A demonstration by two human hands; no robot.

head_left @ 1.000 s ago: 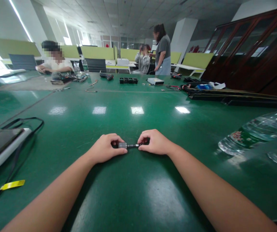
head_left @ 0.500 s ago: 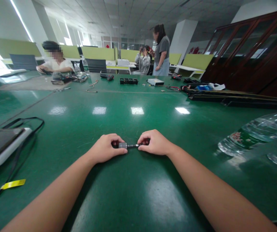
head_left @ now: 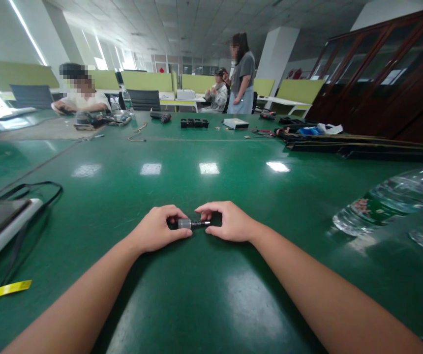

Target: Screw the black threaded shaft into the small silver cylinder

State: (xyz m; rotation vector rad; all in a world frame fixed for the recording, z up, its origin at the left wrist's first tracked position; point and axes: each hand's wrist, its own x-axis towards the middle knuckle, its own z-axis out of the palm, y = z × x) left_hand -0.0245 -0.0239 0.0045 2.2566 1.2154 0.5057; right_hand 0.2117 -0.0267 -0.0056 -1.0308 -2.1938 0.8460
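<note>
My left hand [head_left: 162,228] has its thumb and fingers closed round the grey, cylindrical end of a small tool [head_left: 185,223] above the green table [head_left: 182,167]. The tool lies sideways, and its thin dark shaft with a shiny metal tip points right. My right hand [head_left: 229,222] is around that tip with thumb and fingers apart. The thumb is close to the tip; whether it touches cannot be made out.
Clear bottles [head_left: 384,204] lie at the right. A phone-like device [head_left: 1,221] with a black strap is at the left. Black strips [head_left: 366,147], a black holder [head_left: 194,123] and a white box [head_left: 235,123] lie farther back. Other people are beyond.
The fingers of my right hand have opened and let go of the shaft's end, which now shows its metal tip. The grip of my left hand looks the same.
</note>
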